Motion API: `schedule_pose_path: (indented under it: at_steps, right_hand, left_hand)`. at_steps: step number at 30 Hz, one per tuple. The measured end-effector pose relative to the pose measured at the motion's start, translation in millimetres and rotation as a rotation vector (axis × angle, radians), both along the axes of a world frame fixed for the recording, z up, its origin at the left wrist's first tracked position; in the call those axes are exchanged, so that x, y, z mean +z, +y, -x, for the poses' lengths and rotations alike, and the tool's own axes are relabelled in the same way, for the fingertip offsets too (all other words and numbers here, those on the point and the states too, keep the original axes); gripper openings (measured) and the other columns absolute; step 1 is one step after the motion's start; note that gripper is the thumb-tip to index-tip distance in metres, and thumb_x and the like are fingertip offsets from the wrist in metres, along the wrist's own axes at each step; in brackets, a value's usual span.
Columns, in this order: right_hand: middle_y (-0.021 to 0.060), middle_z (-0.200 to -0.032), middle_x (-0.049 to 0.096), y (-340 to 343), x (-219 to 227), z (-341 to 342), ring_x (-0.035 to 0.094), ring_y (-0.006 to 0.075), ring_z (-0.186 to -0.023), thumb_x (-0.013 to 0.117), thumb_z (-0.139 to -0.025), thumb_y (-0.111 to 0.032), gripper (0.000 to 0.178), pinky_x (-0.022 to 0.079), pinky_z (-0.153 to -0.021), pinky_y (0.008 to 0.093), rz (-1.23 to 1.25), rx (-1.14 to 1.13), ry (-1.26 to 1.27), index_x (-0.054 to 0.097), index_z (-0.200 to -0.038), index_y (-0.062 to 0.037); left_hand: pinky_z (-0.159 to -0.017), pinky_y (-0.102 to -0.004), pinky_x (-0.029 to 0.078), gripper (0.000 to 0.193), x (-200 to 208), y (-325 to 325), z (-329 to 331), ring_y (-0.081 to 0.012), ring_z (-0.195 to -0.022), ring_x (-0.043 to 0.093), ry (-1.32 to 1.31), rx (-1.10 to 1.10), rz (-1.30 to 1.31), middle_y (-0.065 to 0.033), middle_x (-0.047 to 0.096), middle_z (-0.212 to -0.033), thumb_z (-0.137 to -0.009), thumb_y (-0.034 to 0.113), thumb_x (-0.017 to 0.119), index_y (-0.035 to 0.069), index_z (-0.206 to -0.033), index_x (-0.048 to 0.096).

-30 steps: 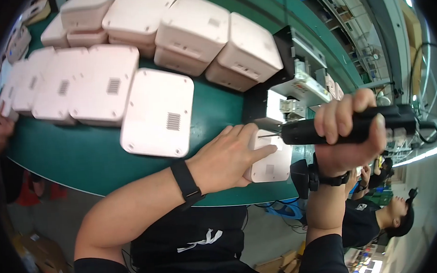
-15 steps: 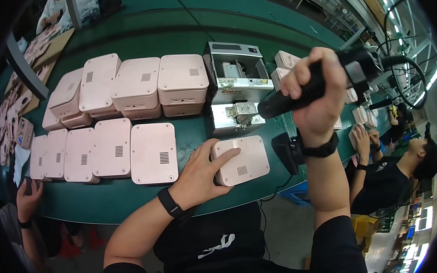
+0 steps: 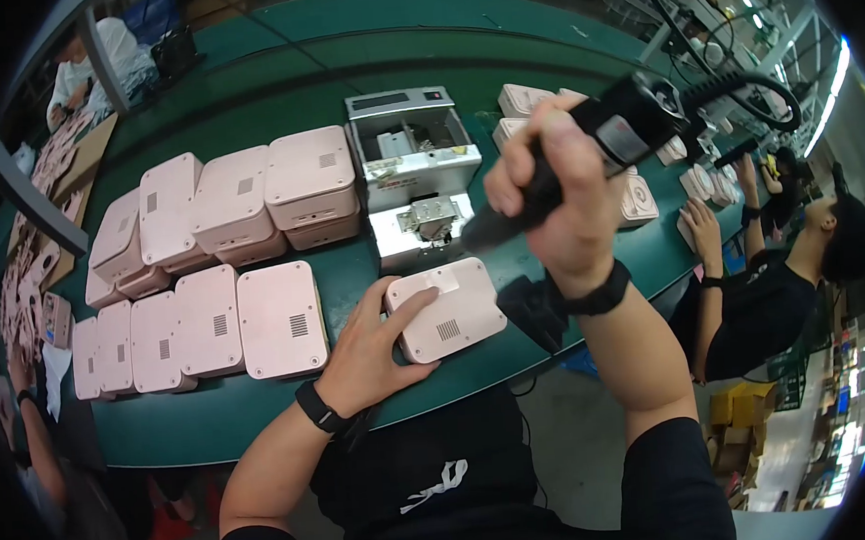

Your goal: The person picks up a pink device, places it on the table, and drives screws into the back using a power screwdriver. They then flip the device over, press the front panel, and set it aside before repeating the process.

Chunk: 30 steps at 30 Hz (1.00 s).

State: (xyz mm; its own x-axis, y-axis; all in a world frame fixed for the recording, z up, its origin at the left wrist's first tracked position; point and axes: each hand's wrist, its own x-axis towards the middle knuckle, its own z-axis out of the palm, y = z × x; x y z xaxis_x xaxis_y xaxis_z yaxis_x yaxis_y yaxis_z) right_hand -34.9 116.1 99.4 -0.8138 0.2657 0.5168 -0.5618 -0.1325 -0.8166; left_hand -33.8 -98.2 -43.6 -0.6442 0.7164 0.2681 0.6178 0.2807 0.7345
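Observation:
My left hand (image 3: 366, 351) grips the near left corner of a pale pink plastic housing (image 3: 460, 308), thumb at its near edge and index finger on its top. The housing lies flat on the table, with a slotted vent and corner screw holes facing up. My right hand (image 3: 571, 187) is wrapped round a black electric screwdriver (image 3: 630, 127) with a cable at its back end. Its dark front end points left and down, above the housing's far edge and beside the small metal block of a screw feeder (image 3: 416, 162). The bit itself is blurred and I cannot make it out.
Several pink housings (image 3: 282, 319) lie in a front row on the green table (image 3: 194, 423); more are stacked behind (image 3: 309, 164). Further pink parts (image 3: 636, 203) stand on the right. A co-worker (image 3: 781, 298) sits at right; another person's arm (image 3: 42, 447) reaches in at left.
The whole view has shifted, so the table things appear further left. My right hand has brought the screwdriver slightly lower and left relative to the housing. My left hand keeps its hold.

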Motion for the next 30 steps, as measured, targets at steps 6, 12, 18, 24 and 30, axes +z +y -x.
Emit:
schedule_pose_path:
  at_steps: [6,12,18,24,30]
  right_hand:
    - [0.0081,-0.069,0.057,-5.0,6.1,27.6,0.055,0.0173,-0.051,0.062,-0.098,-0.02,0.017,0.046,-0.05,0.0313,-0.096,-0.079,-0.04,0.056,-0.096,-0.0042]
    - [0.0082,-0.069,0.057,-3.8,7.1,17.7,0.055,0.0172,-0.05,0.062,-0.098,-0.021,0.02,0.046,-0.05,0.0312,-0.054,-0.044,-0.246,0.056,-0.094,-0.0035]
    - [0.0074,-0.07,0.055,15.3,3.6,-42.4,0.052,0.0161,-0.051,0.057,-0.1,-0.025,0.022,0.045,-0.051,0.0319,-0.1,-0.07,-0.182,0.053,-0.1,-0.0042]
    - [0.0065,-0.073,0.052,30.9,-11.2,-71.8,0.049,0.0147,-0.053,0.052,-0.103,-0.03,0.025,0.044,-0.054,0.0322,-0.113,-0.074,-0.135,0.048,-0.108,-0.0062]
    - [0.0059,-0.072,0.052,34.1,-29.9,-78.3,0.048,0.0143,-0.053,0.053,-0.102,-0.033,0.026,0.044,-0.055,0.0317,-0.085,-0.074,-0.162,0.048,-0.107,-0.0077]
  left_hand:
    - [-0.107,-0.0477,0.047,0.083,-0.1,3.0,-5.2,-0.0445,-0.128,0.052,0.002,0.013,-0.004,-0.0237,0.045,-0.142,-0.067,0.02,0.091,0.017,-0.142,0.057]
    - [-0.108,-0.0474,0.046,0.083,-1.6,0.9,-10.6,-0.0446,-0.129,0.051,0.012,0.037,0.005,-0.0236,0.045,-0.142,-0.067,0.019,0.091,0.016,-0.142,0.057]
    - [-0.107,-0.0465,0.047,0.084,1.2,1.3,-5.9,-0.0444,-0.129,0.052,-0.007,0.028,-0.008,-0.0238,0.044,-0.143,-0.067,0.018,0.091,0.017,-0.143,0.056]
    - [-0.106,-0.046,0.048,0.086,-1.4,1.3,-5.0,-0.0445,-0.128,0.052,0.014,0.037,-0.002,-0.0236,0.044,-0.142,-0.066,0.017,0.092,0.019,-0.144,0.055]
    - [-0.105,-0.0462,0.048,0.087,0.3,2.3,-8.2,-0.0448,-0.127,0.053,0.004,0.043,0.006,-0.0235,0.044,-0.142,-0.066,0.016,0.092,0.019,-0.144,0.055]
